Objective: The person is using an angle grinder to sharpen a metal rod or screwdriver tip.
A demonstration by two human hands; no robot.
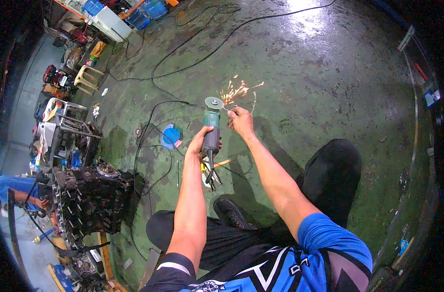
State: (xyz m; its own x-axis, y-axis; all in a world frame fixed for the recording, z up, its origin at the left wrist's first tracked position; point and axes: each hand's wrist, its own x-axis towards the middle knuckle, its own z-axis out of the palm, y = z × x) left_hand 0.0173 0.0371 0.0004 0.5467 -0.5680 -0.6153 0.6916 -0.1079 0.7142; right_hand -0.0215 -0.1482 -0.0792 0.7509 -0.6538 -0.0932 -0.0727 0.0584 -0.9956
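My left hand [199, 142] is wrapped round the body of a green and dark grey angle grinder [211, 127], its disc end pointing away from me. The round grinding disc [214, 102] sits at the grinder's far end. Just right of the disc, my right hand [240, 120] pinches a thin wire [253, 103], one end of which meets the disc's edge. Orange sparks [236, 91] spray up and to the right from there. The wire's other end sticks up beyond my fingers. The grinder's power cord [212, 163] hangs from its near end.
A blue round item [172, 136] and a few hand tools [210, 174] lie on the green floor [300, 97]. Black cable [156, 73] loops across it. An engine block [88, 204] stands at left, with chairs [87, 80] behind. Another person [18, 192] is at the far left.
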